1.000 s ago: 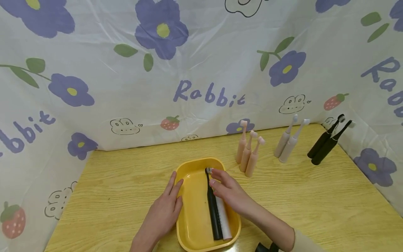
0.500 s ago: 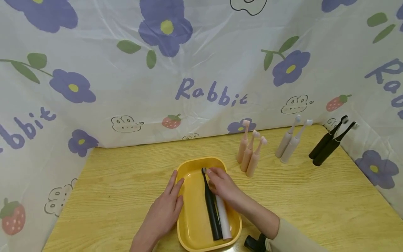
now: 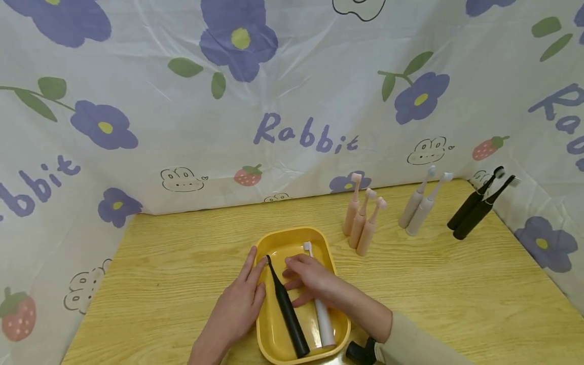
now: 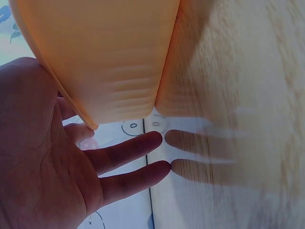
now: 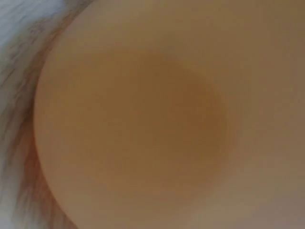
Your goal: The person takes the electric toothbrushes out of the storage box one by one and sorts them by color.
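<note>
A black electric toothbrush [image 3: 289,314] lies slantwise in the yellow tray [image 3: 269,317], its head near the left rim. To its right lies a white electric toothbrush [image 3: 325,324], partly covered by my right hand [image 3: 312,278]. That hand hovers over the tray with fingers loosely spread between the two brushes; whether its fingertips touch the black one I cannot tell. My left hand [image 3: 239,306] rests along the tray's left rim, fingers straight. In the left wrist view, two extended fingers [image 4: 136,183] stand beyond the tray's outer wall [image 4: 119,52].
Behind the tray to the right stand three pink toothbrushes [image 3: 359,223], two pale grey ones [image 3: 420,213] and two black ones [image 3: 472,215], all upright. A patterned cloth [image 3: 296,167] borders the wooden table [image 3: 182,268]. The right wrist view is a yellowish blur.
The black toothbrush's head has swung left, away from the white one, whose head now shows. My right hand has shifted slightly left and lower, its fingers spread. The left hand has stayed.
</note>
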The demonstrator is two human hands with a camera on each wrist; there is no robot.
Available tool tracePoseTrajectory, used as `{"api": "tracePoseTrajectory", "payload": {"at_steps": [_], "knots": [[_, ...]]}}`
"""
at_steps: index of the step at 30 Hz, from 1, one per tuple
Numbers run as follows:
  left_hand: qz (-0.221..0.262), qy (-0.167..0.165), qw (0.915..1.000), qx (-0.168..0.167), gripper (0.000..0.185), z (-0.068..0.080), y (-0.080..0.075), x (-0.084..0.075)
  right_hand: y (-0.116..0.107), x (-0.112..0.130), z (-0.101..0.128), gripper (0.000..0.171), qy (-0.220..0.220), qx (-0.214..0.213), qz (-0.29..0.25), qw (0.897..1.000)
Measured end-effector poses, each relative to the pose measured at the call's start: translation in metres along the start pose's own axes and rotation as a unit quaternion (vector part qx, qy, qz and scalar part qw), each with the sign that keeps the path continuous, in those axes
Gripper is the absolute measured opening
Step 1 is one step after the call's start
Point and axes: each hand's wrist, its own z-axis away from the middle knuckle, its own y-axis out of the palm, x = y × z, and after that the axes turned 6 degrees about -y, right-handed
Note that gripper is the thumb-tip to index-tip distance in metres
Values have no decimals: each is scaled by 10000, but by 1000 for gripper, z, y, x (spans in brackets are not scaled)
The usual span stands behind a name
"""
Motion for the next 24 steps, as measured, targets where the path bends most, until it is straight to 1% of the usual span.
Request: {"api": "tracePoseTrajectory", "payload": {"at_steps": [3,6,8,11,13,18,21,24], "knots": [[-16,16,10000,6,49,0,0,-1,0,0,0,48,99,214,-25,9997],[-39,-2,10000,27,50,0,-1,-2,0,0,0,46,194,310,-27,9993],[-40,-20,10000,50,50,0,-1,-2,0,0,-1,46,240,376,-29,9990],[-44,-50,9999,101,51,0,-1,-3,-1,0,-2,48,331,584,-147,9976],[-41,-66,9999,138,51,0,-2,-4,-2,0,-2,50,446,832,-256,9952],[-33,-80,9998,183,50,0,-2,-4,-3,-3,0,51,737,1507,-380,9851],[-46,-74,9998,179,51,0,-2,-4,-3,-3,1,50,726,1713,-379,9818],[-39,-77,9998,167,51,0,-2,-4,-4,-3,1,48,648,1812,-362,9806]]}}
